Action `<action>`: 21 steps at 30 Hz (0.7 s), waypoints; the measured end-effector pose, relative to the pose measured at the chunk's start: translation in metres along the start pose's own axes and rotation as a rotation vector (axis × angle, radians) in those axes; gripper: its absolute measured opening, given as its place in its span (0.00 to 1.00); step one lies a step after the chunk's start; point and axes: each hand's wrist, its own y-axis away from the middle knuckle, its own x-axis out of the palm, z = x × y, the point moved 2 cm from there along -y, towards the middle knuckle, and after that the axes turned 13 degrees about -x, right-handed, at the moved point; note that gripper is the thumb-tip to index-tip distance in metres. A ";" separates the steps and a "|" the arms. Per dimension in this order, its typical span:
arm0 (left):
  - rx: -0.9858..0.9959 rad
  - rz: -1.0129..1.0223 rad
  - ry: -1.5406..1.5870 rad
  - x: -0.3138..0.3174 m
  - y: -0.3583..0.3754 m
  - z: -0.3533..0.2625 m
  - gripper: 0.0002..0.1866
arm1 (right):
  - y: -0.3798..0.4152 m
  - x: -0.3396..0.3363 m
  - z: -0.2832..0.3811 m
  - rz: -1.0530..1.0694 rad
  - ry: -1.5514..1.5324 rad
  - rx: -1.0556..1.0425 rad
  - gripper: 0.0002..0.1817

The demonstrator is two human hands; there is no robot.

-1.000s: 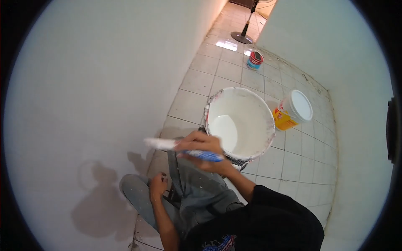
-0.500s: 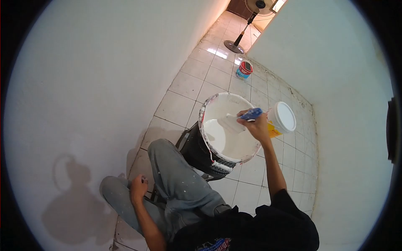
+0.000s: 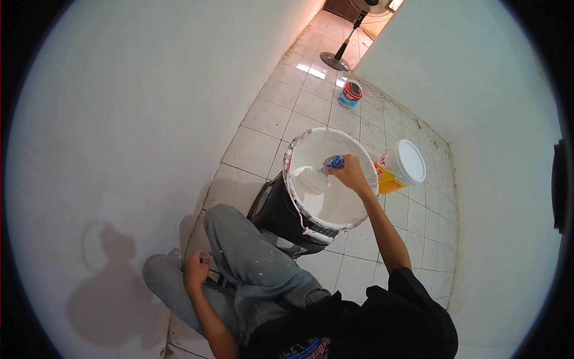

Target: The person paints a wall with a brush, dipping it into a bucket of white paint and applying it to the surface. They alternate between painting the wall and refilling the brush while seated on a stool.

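Observation:
My right hand (image 3: 350,172) grips the blue handle of a wide paintbrush (image 3: 313,180). The brush's whitened bristle end points down and left, low inside a black bucket (image 3: 281,210) holding white paint (image 3: 326,206). Paint splashes coat the bucket's rim, and a wire handle with a white grip hangs down its near side. Resting by my left knee, my left hand (image 3: 195,272) is closed, with a small dark thing showing at its fingers; I cannot tell what it is.
A lidded white and yellow paint pail (image 3: 408,163) stands right of the bucket. Farther off are a small red and blue can (image 3: 350,94) and a standing fan (image 3: 336,61). The bucket sits on a dark stool (image 3: 258,200). Pale walls flank the tiled floor (image 3: 248,149).
My right hand has moved slightly left, turning the brush so its bristle end sits farther left and lower in the bucket. My left hand stays by the knee.

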 end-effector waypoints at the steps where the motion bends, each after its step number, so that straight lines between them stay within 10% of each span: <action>1: 0.005 0.011 0.006 0.001 -0.003 0.002 0.12 | 0.000 -0.002 0.000 0.009 0.029 -0.018 0.12; 21: 0.010 0.021 0.050 -0.001 -0.001 0.003 0.11 | 0.006 0.013 0.010 0.086 0.096 0.105 0.21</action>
